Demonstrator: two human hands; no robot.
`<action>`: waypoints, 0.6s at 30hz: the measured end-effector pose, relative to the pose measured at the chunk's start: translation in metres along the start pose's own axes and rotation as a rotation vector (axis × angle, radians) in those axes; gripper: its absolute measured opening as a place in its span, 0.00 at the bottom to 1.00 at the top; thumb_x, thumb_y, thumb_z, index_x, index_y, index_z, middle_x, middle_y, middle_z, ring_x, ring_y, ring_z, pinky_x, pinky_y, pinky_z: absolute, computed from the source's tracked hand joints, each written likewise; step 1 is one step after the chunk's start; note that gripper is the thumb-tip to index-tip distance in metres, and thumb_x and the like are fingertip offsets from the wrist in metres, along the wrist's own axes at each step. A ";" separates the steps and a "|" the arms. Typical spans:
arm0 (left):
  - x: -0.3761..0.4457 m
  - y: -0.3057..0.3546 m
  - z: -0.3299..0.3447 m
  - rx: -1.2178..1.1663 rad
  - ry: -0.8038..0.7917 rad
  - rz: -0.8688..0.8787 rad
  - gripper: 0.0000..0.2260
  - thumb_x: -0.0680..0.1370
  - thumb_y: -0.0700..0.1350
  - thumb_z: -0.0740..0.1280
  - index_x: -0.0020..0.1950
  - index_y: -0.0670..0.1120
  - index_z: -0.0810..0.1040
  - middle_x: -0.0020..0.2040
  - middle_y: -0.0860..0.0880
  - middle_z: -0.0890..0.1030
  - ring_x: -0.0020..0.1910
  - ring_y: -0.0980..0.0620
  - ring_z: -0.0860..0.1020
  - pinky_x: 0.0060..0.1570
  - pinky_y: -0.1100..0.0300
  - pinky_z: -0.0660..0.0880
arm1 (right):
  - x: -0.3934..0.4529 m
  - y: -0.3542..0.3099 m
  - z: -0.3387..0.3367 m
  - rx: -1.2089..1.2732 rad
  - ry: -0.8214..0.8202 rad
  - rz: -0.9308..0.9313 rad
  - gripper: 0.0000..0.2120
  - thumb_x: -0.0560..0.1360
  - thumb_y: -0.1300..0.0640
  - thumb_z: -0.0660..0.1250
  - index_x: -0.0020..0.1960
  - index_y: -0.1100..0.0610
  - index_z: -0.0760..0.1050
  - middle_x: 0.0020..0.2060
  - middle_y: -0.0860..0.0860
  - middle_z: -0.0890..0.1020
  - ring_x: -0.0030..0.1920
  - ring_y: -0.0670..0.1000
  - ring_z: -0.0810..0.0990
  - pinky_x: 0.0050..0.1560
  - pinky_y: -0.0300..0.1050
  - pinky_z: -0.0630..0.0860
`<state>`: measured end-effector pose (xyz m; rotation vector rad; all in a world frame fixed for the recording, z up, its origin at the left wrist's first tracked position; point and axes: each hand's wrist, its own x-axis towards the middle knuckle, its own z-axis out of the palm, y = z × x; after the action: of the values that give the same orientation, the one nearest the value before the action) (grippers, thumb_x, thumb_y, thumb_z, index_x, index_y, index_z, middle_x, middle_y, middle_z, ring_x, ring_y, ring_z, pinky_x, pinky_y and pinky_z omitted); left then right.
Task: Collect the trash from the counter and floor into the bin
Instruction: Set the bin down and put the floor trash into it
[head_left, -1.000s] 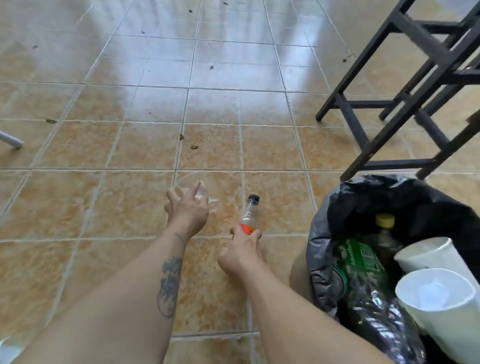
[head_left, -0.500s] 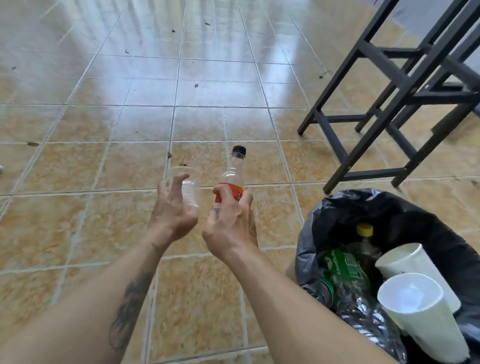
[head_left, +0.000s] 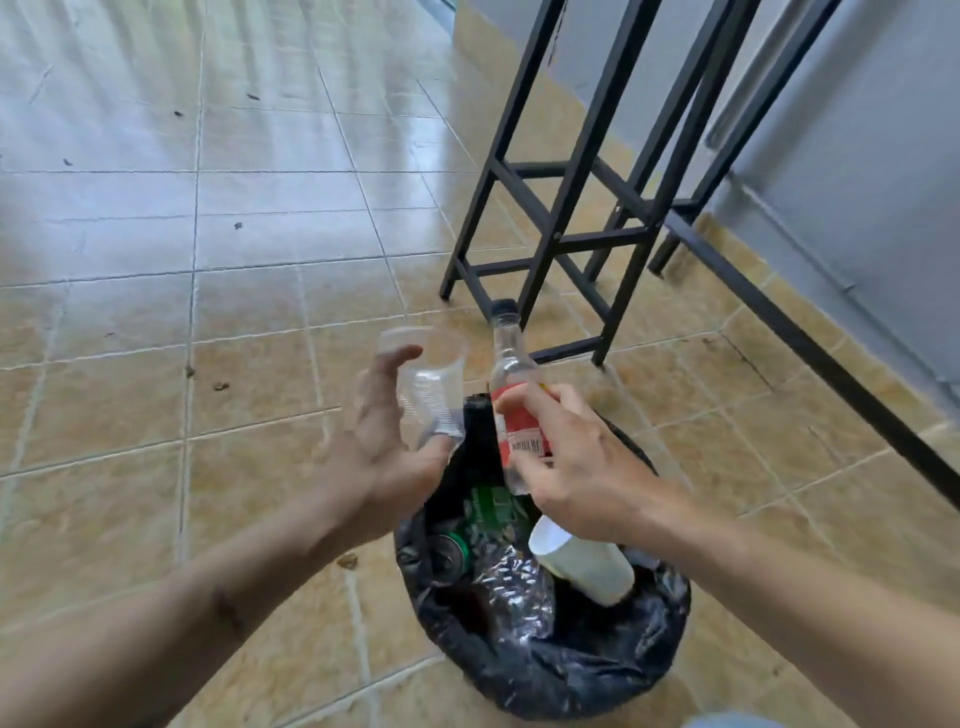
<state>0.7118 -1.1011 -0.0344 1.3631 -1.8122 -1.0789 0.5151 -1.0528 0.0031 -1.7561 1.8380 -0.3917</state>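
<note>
My left hand (head_left: 382, 462) grips a clear plastic cup (head_left: 428, 384), held upright above the left rim of the bin. My right hand (head_left: 582, 462) holds a clear plastic bottle (head_left: 511, 364) with a red label and a black cap, also upright, over the bin's mouth. The bin (head_left: 561, 670) is lined with a black bag and stands on the tiled floor below both hands. Inside it lie a white paper cup (head_left: 587, 566), a green can (head_left: 452, 551) and crumpled clear plastic (head_left: 511, 587).
Black metal stool legs (head_left: 550, 228) stand just beyond the bin, with a grey wall (head_left: 857, 171) to the right. Small bits of debris (head_left: 221, 386) lie scattered on the tan floor tiles to the left.
Both hands have lifted the cup and the bottle off the floor and carried them right, to above the bin. The view has turned toward the bin and the stools.
</note>
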 end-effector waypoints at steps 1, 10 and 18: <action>-0.006 0.003 0.013 -0.005 -0.046 0.012 0.31 0.73 0.48 0.69 0.69 0.68 0.57 0.62 0.50 0.70 0.51 0.46 0.81 0.48 0.47 0.80 | -0.009 0.013 -0.002 0.002 -0.006 0.033 0.17 0.77 0.53 0.61 0.62 0.37 0.66 0.57 0.47 0.68 0.50 0.52 0.78 0.55 0.54 0.78; -0.017 0.005 0.053 0.260 -0.287 0.058 0.28 0.74 0.49 0.63 0.73 0.53 0.62 0.68 0.52 0.65 0.65 0.55 0.65 0.60 0.64 0.59 | -0.043 0.058 0.012 -0.044 -0.069 0.128 0.20 0.77 0.50 0.64 0.66 0.41 0.64 0.76 0.52 0.55 0.71 0.59 0.67 0.67 0.56 0.68; -0.014 0.000 0.013 0.255 -0.117 0.010 0.19 0.71 0.49 0.61 0.61 0.54 0.75 0.59 0.55 0.77 0.57 0.54 0.76 0.58 0.51 0.76 | -0.016 0.009 0.023 -0.131 -0.014 -0.146 0.22 0.76 0.51 0.64 0.70 0.46 0.65 0.71 0.48 0.63 0.68 0.54 0.69 0.67 0.52 0.66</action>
<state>0.7049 -1.0841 -0.0408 1.4594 -2.0980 -0.9642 0.5211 -1.0328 -0.0174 -1.9843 1.7663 -0.3202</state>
